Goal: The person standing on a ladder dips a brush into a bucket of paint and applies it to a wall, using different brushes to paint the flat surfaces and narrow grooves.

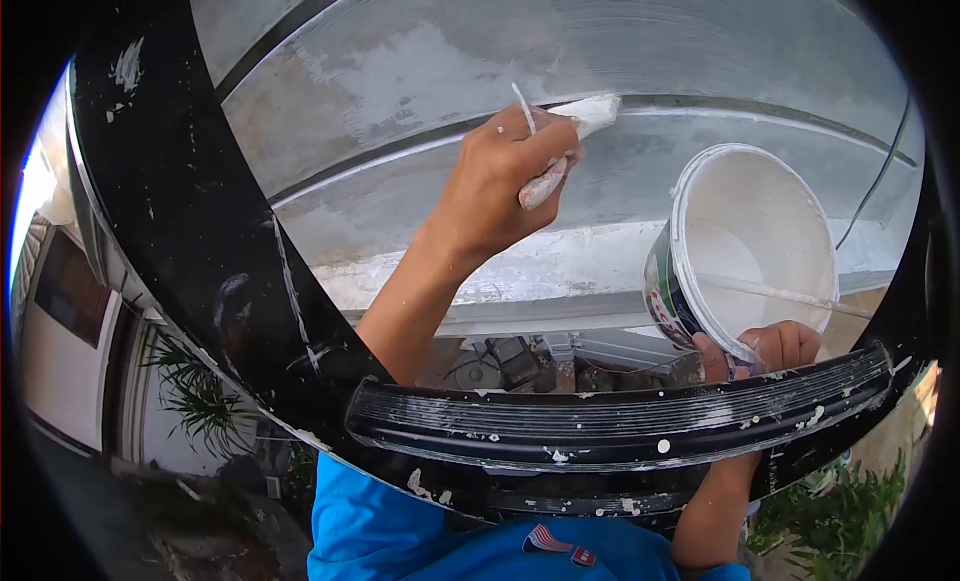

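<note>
My left hand [515,171] is closed round a paintbrush, its white-coated bristles [592,113] right at a dark groove in the grey wall [440,81]. The stubby handle end [542,186] pokes out below my fingers, and a thin white stick [523,108] sticks up between them. My right hand [765,349] grips the near rim of a tilted paint bucket [755,171], fingers over the edge. White paint coats the inside of the bucket. A thin rod [775,291] lies across its mouth and reaches out to the right.
A black ladder frame [170,181] with a ridged, paint-spattered step [610,426] stands between my body and the wall. Below the wall runs a white-smeared ledge [520,271]. A thin cable [880,176] hangs at right. Plants [830,511] grow on the ground far below.
</note>
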A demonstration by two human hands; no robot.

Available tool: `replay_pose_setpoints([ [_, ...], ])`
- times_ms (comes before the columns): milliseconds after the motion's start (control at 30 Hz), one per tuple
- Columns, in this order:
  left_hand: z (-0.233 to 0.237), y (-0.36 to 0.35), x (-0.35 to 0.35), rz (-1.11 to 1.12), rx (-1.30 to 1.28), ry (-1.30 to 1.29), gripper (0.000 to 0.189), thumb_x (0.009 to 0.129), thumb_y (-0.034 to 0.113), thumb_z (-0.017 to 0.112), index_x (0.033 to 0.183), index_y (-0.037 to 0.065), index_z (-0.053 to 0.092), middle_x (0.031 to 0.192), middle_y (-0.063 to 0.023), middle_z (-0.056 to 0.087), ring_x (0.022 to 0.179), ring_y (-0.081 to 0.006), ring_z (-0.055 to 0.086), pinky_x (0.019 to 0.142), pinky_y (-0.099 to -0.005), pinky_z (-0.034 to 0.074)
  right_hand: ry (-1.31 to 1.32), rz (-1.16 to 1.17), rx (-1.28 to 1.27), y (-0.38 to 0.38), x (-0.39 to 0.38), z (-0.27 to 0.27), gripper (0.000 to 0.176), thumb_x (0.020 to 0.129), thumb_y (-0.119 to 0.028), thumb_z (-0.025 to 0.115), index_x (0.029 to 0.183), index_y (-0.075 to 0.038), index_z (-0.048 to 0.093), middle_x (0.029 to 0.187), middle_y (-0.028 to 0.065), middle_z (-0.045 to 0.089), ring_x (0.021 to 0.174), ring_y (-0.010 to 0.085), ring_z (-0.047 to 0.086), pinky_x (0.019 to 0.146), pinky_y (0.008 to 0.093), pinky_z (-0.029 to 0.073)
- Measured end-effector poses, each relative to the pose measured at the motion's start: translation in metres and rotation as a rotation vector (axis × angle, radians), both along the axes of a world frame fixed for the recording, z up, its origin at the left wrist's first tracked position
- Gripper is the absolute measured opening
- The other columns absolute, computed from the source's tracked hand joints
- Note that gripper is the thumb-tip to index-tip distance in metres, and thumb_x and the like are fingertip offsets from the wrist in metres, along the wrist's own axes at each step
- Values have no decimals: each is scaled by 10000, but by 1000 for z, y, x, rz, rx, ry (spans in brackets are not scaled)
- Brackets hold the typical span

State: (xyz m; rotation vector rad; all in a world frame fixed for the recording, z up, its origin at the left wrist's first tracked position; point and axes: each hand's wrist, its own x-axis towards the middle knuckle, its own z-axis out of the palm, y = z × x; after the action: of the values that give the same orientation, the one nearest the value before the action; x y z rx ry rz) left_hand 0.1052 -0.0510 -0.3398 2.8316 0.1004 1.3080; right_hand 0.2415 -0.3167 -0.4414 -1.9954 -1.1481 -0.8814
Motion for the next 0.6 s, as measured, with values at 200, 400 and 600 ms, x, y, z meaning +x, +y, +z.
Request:
replay_pose_setpoints([
  [200,-1,37,-146,389,57,-11,139,794,-55,751,899,18,697,1048,-148,741,869,-246,732,726,-322,568,-11,27,0,3,3,2,446,706,-380,865,718,-88,527,756,68,478,850,279,454,761,441,409],
  [400,-12,37,-166,548,191,4,288,791,-51,743,1058,45,698,962,-161,726,867,-337,710,710,-377,560,-20,12,22,3,4,-1,392,680,-389,867,769,-150,570,813,11,532,890,245,508,815,411,470],
  [600,-28,-9,-37,221,269,-57,276,683,-74,717,909,81,686,1067,-121,746,1036,-324,690,785,-393,576,-1,-4,-5,1,0,3,414,686,-411,862,774,-152,550,831,20,526,916,247,504,834,428,464],
])
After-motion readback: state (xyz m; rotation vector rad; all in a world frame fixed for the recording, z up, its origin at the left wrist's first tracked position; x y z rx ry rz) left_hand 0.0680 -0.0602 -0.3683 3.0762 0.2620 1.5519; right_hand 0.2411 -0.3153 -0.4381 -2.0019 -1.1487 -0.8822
